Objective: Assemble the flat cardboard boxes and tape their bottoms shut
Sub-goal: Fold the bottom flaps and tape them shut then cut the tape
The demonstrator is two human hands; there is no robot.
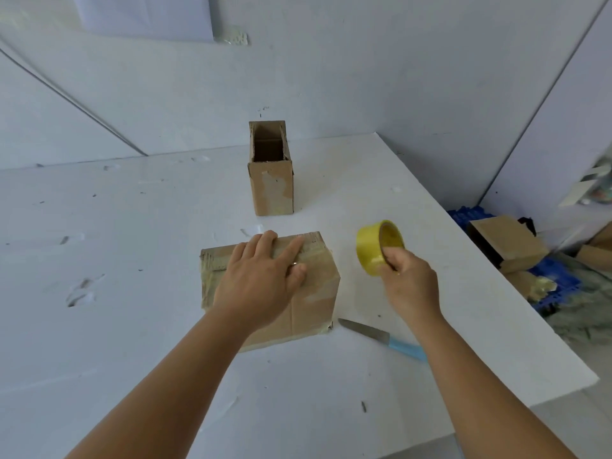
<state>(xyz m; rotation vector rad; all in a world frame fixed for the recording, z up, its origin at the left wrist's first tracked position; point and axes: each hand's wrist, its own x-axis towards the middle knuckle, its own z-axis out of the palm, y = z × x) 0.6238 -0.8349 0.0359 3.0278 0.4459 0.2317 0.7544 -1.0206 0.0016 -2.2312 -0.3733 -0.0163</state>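
While left hand (pixel 261 283) lies flat, open on box (pixel 314 293), right grip (pixel 405 276) clasps tape roll (pixel 372 248) beside it.

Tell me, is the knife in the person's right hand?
No: the knife lies on the table beside the box, while the right hand holds the yellow tape roll.

Matt cardboard box (pixel 318 286); glossy yellow tape roll (pixel 376 251); metal knife blade (pixel 362 329).

A white table (pixel 99 226) with scuffed marks is set into a corner of pale walls (pixel 364 61). A paper sheet (pixel 145 14) is taped to the back wall. Blue crates (pixel 549 276) are seen on the floor at the right.
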